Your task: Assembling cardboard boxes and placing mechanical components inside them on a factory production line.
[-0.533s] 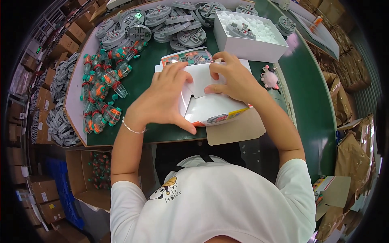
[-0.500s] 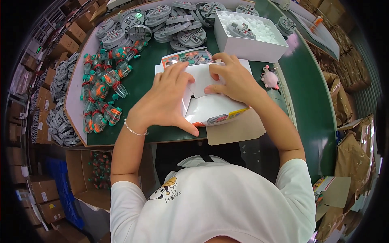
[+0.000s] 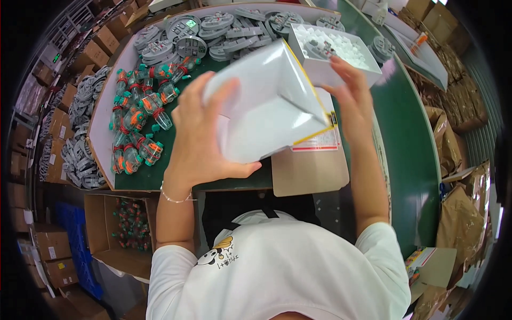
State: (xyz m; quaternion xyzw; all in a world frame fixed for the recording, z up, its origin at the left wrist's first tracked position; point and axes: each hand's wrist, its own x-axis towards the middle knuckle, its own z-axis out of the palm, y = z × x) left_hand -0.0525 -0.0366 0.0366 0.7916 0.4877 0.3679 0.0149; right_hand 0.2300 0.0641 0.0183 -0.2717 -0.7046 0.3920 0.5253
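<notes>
- A white carton (image 3: 266, 101) is held lifted above the near edge of the green table (image 3: 410, 160), tilted, with its yellow-edged end and a printed label turned toward the right.
- The left hand (image 3: 200, 138) is wrapped around the carton's left side, fingers spread over the top face and the thumb pressed under its lower corner; a thin bracelet (image 3: 173, 198) is seen at the wrist.
- The right hand (image 3: 354, 98) is set against the carton's far right edge, fingers curled over it in a grasp; the fingertips themselves are partly hidden.
- As a judgement, the carton appears folded into shape and mostly closed; whether anything is inside cannot be told, and the last flap seems yet to be tucked.
- Beneath the carton a flat brown cardboard sheet (image 3: 309, 170) overhangs the table's near edge.
- To the left, many clear toys with teal and orange parts (image 3: 138, 122) lie close together, leaving little room on that side.
- Further off, a white compartment tray (image 3: 333, 53) sits just beyond the right hand, and grey round parts (image 3: 213, 32) are stacked along the far edge.
- Open green surface is left only to the right.
</notes>
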